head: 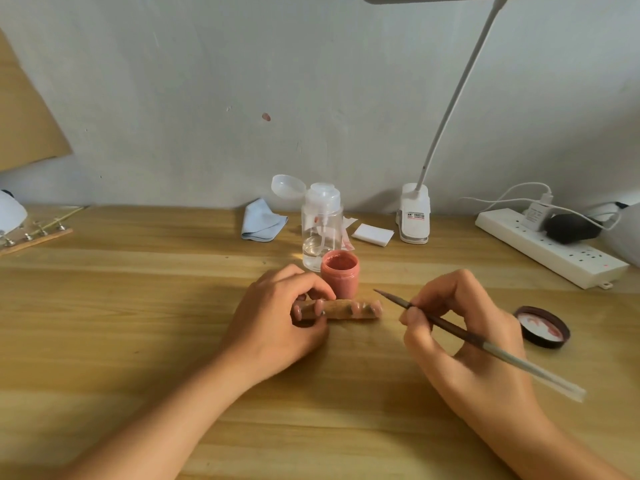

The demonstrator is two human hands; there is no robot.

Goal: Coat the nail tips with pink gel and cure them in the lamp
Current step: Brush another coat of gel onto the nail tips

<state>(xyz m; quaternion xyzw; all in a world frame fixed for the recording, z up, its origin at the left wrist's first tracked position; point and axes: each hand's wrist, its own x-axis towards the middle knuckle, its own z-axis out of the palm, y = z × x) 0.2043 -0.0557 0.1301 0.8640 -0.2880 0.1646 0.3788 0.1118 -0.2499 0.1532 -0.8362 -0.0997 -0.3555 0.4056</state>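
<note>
Desk (138,306), centre, L to R:
- L hand (277,313): fingers curled, gripping wooden strip (341,309) w/ pink nail tips (376,306).
- Pink gel jar (339,277): open, just behind strip.
- R hand (464,327): pinching brush (512,362), tip twd jar.
- Jar lid (542,326): nr right edge.

A home desk — wooden tabletop (138,306), clip-on lamp (414,216), power strip (554,251), marked white wall (207,98)

left hand (277,317) grips nail strip (346,310); right hand (460,327) holds brush (450,327).
</note>
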